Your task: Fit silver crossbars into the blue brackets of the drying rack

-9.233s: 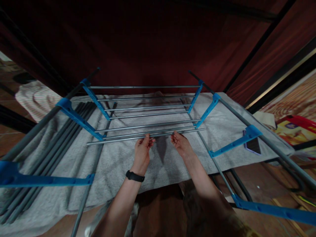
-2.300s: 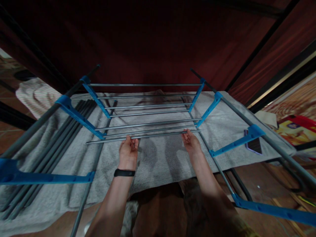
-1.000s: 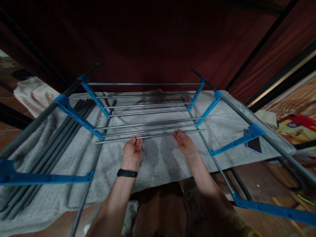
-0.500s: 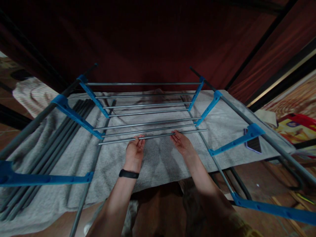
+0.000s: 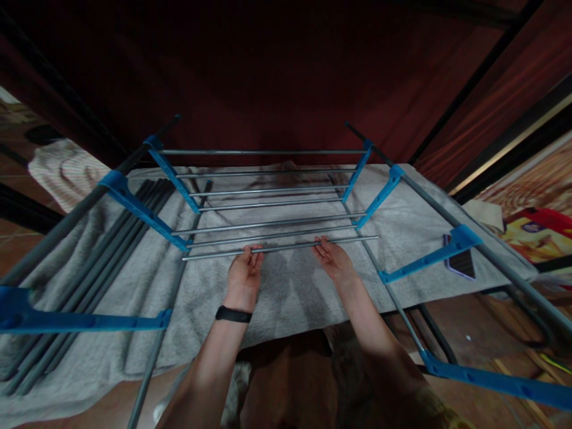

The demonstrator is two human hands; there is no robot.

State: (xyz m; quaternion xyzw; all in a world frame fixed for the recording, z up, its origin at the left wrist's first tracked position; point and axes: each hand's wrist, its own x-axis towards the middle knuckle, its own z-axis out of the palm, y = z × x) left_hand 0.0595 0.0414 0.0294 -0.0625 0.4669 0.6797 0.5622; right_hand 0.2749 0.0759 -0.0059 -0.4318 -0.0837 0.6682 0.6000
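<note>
A thin grey metal rod (image 5: 286,247) lies crosswise between my two hands. My left hand (image 5: 245,268) pinches it left of its middle, palm up, with a black band on the wrist. Farther right, my right hand (image 5: 330,256) has thumb and fingers closed on the same rod. Just beyond it is a rack frame with grey side tubes (image 5: 440,202) and blue plastic brackets (image 5: 143,211). Several thin crossbars (image 5: 272,225) span the far brackets. The held rod's ends appear free of any bracket. Nearer me, a left bracket (image 5: 93,322) and a right bracket (image 5: 429,262) carry no crossbars.
A grey blanket (image 5: 286,304) covers the surface under the frame. Several loose grey tubes (image 5: 102,262) lie at left. A phone (image 5: 461,262) rests at right beneath a bracket, near a red and yellow package (image 5: 536,235). Dark red fabric (image 5: 268,77) hangs behind.
My right hand has slid slightly right along the rod, and the rod has shifted a little right. The whole view has moved slightly too. Both hands keep their hold.
</note>
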